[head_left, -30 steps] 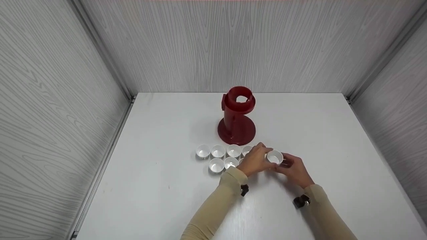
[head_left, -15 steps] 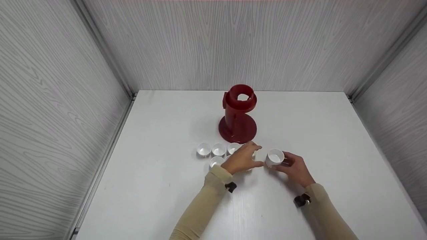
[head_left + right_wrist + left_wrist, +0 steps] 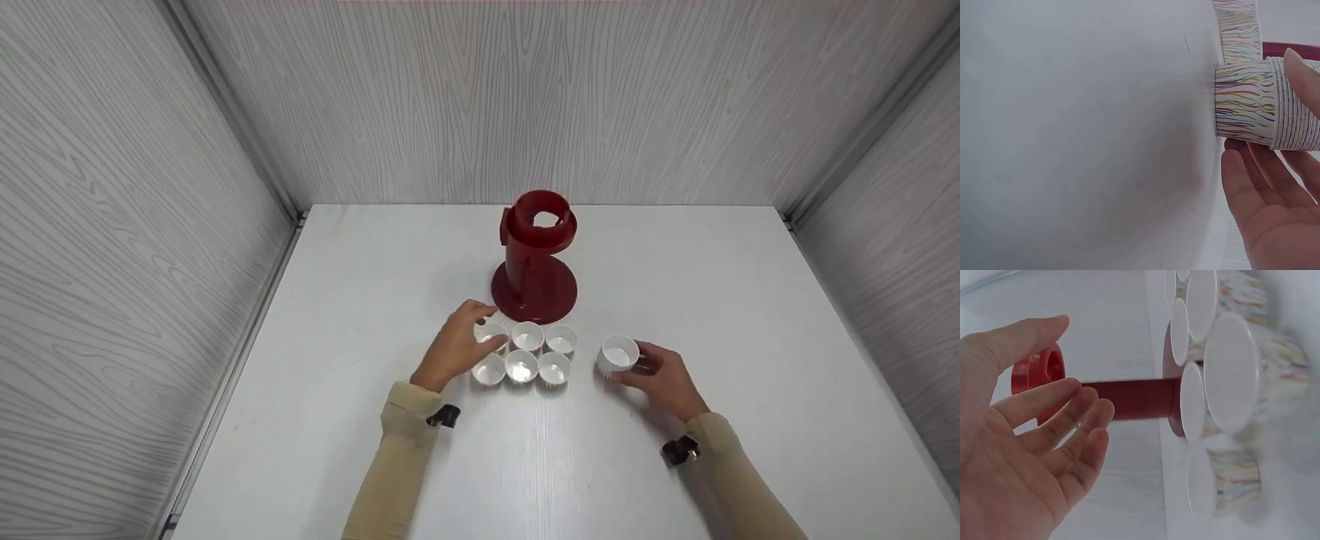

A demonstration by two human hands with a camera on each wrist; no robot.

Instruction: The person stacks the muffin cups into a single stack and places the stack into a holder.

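My right hand (image 3: 669, 384) grips a stack of white paper cups (image 3: 619, 352) between thumb and fingers, to the right of the other cups. In the right wrist view, the stacked rims of the cups (image 3: 1297, 112) show above a side with thin coloured wavy lines. My left hand (image 3: 456, 346) hovers at the left end of two rows of single paper cups (image 3: 521, 367), overlapping the leftmost ones. Its fingers are relaxed with nothing between them, as the left wrist view shows the palm (image 3: 1022, 455) bare. Several of the upright cups (image 3: 1233, 374) stand beyond the fingertips there.
Just behind the cups stands a red plastic stand (image 3: 534, 292), with a round base, a column and a ring-shaped holder on top. The white table (image 3: 360, 450) is bounded by grey wood-grain panels (image 3: 480, 105) at the back and both sides.
My left hand has let go of the cup stack and swung left over the row to its left end, uncovering the right-hand cups. My right hand keeps the stack almost in place.
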